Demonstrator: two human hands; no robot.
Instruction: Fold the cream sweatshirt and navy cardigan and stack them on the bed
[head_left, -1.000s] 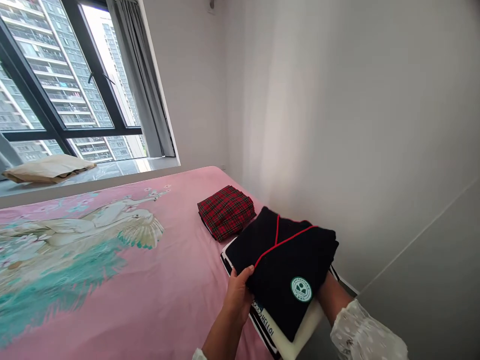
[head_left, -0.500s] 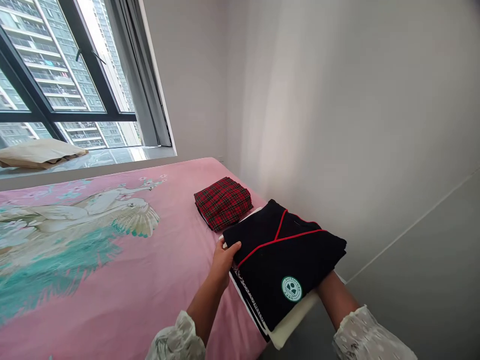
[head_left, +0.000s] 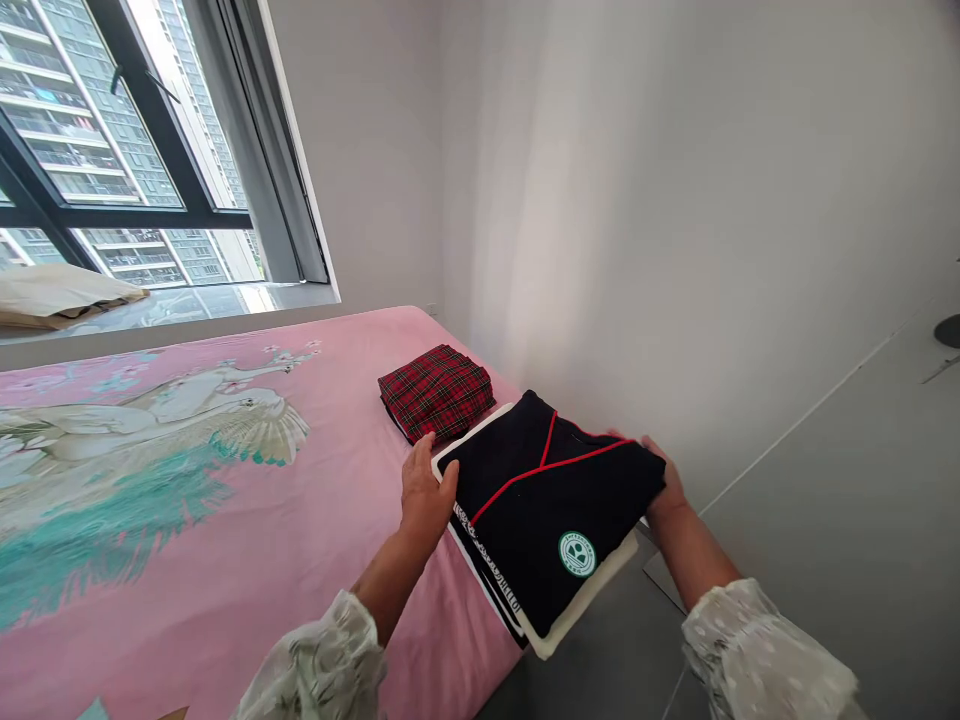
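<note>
A stack of folded clothes lies at the bed's near right corner. On top is a black garment (head_left: pixel 577 500) with red piping and a round green-and-white badge. Cream cloth (head_left: pixel 592 600) and dark and white layers with printed lettering show beneath it. My left hand (head_left: pixel 426 490) rests against the stack's left edge, fingers stretched and thumb apart on the black cloth. Along the right edge is my right hand (head_left: pixel 667 485), its fingers extended behind the black garment and partly hidden by it. Just beyond the stack sits a folded red plaid garment (head_left: pixel 436 393).
The bed (head_left: pixel 337 560) has a pink sheet with a white bird print. A pale wall (head_left: pixel 637 250) rises close on the right. Grey floor (head_left: pixel 600 670) shows below the bed's corner. A beige paper-like bag (head_left: pixel 60 295) lies on the window sill (head_left: pixel 225 298).
My right hand has come out from under the stack to its right edge. My left hand has loosened and slid up slightly along the left edge. The stack now lies lower, and the view has shifted right.
</note>
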